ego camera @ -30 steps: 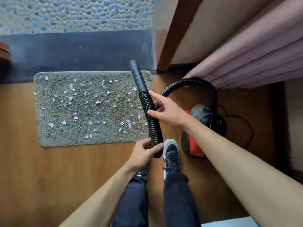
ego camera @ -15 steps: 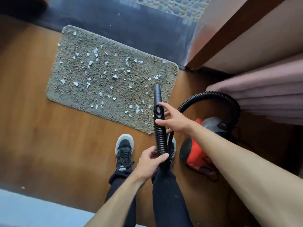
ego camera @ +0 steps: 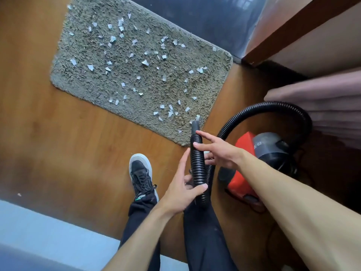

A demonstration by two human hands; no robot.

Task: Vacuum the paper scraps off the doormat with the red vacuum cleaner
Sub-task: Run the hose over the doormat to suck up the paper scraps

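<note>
A shaggy grey-green doormat (ego camera: 93, 83) lies on the wooden floor, strewn with several white paper scraps (ego camera: 145, 62). The red vacuum cleaner (ego camera: 242, 178) with a grey top sits on the floor to the right. Its black ribbed hose (ego camera: 197, 169) loops up from the body and ends in a smooth nozzle (ego camera: 195, 127) that points at the mat's near right corner. My left hand (ego camera: 183, 189) wraps the hose low down. My right hand (ego camera: 216, 151) rests on the hose higher up, fingers extended across it.
My black shoe (ego camera: 141, 173) stands on the wooden floor (ego camera: 58, 153) just before the mat. A dark threshold strip (ego camera: 205, 18) runs behind the mat. A wooden door frame (ego camera: 293, 30) and a pink curtain (ego camera: 322, 102) are at the right. A pale blue surface (ego camera: 39, 237) lies at bottom left.
The view swung left and down, so the mat now lies tilted at upper left. The nozzle tip sank toward the mat's near right corner. Both hands stayed on the hose.
</note>
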